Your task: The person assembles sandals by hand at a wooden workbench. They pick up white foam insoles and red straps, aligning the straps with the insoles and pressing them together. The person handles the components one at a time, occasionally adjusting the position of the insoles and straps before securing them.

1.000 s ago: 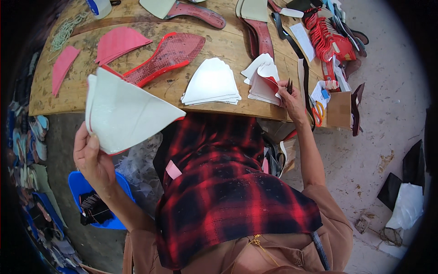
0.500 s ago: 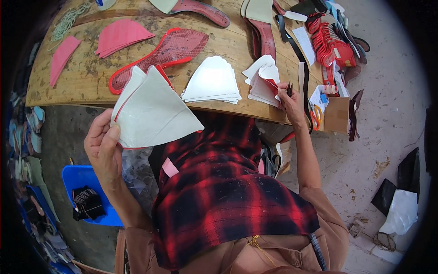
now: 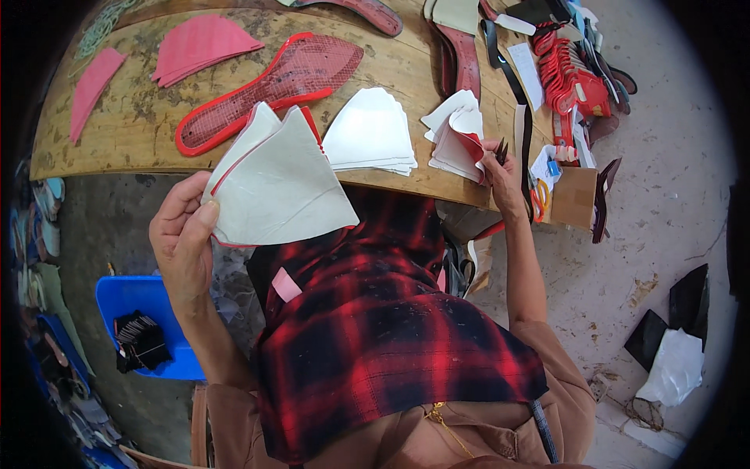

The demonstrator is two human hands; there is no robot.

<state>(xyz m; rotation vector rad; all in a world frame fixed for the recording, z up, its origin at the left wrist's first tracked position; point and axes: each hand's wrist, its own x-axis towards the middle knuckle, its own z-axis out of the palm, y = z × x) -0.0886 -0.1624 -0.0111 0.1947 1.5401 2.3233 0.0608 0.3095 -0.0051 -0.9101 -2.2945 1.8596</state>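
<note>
- Your left hand point(image 3: 183, 242) grips a fan of white cut pieces point(image 3: 277, 184), held off the tabletop point(image 3: 141, 125) edge at 9 o'clock.
- Your right hand point(image 3: 504, 168) pinches the folded white stack point(image 3: 457, 141) at 2 o'clock.
- Another white stack point(image 3: 371, 133) lies between them.

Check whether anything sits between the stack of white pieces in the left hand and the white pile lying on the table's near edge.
Nothing visible does. The left hand holds the white fan-shaped stack up over the table edge, just left of the white pile. Only bare wood shows in the narrow gap between them; the red sole lies behind.
</note>
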